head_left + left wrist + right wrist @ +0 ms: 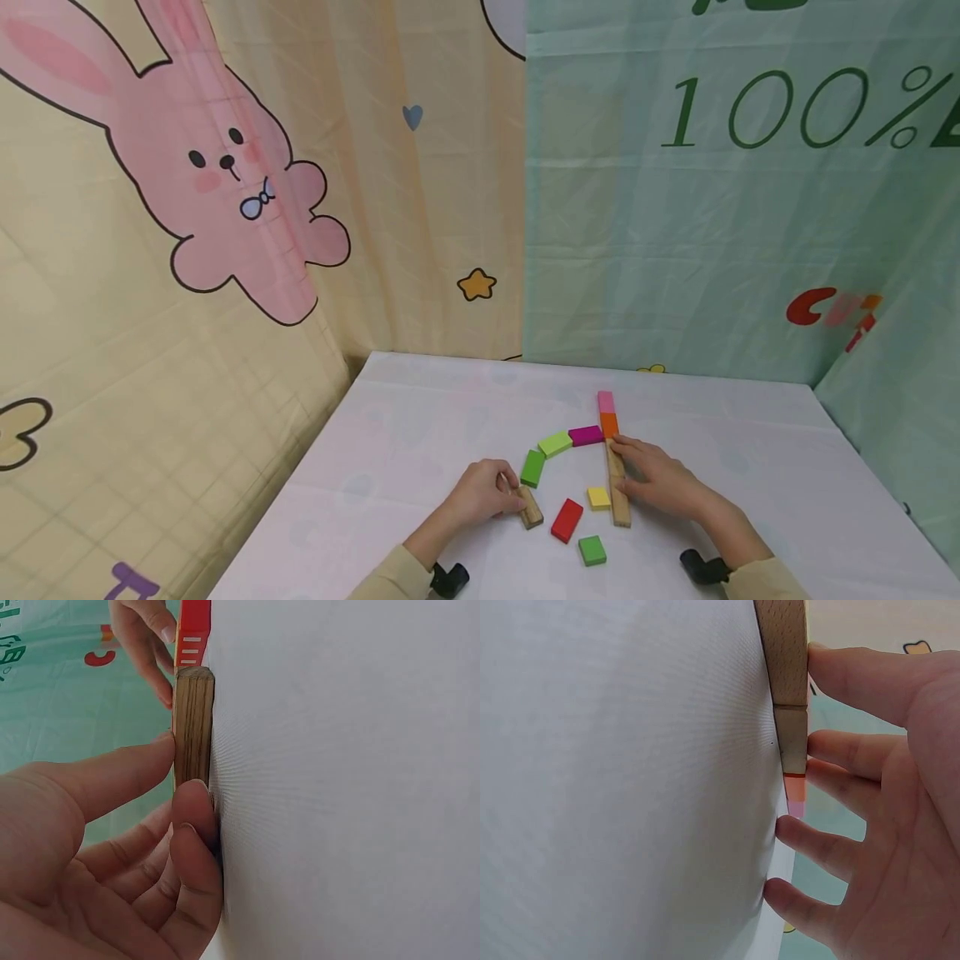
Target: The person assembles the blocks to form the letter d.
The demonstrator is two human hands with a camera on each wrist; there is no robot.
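Observation:
My left hand (pixel 480 492) pinches a natural wood block (pixel 532 510) lying flat at the lower left end of a curved row. In the left wrist view, its thumb touches the face of this wood block (pixel 193 727) and the fingertips meet its near end. Up the curve follow a green block (pixel 532 468), a lime block (pixel 555 444) and a magenta block (pixel 586 436). The fairly straight fingers of my right hand (pixel 663 479) touch the side of a straight row: two wood blocks (pixel 620 507), an orange block (pixel 609 426) and a pink block (pixel 606 402).
Between the curve and the straight row lie a yellow block (pixel 598 499) and a red block (pixel 567 521). Another green block (pixel 592 551) sits nearer the front. All rest on a white-covered table (pixel 420 400), with printed curtains (pixel 435 208) behind.

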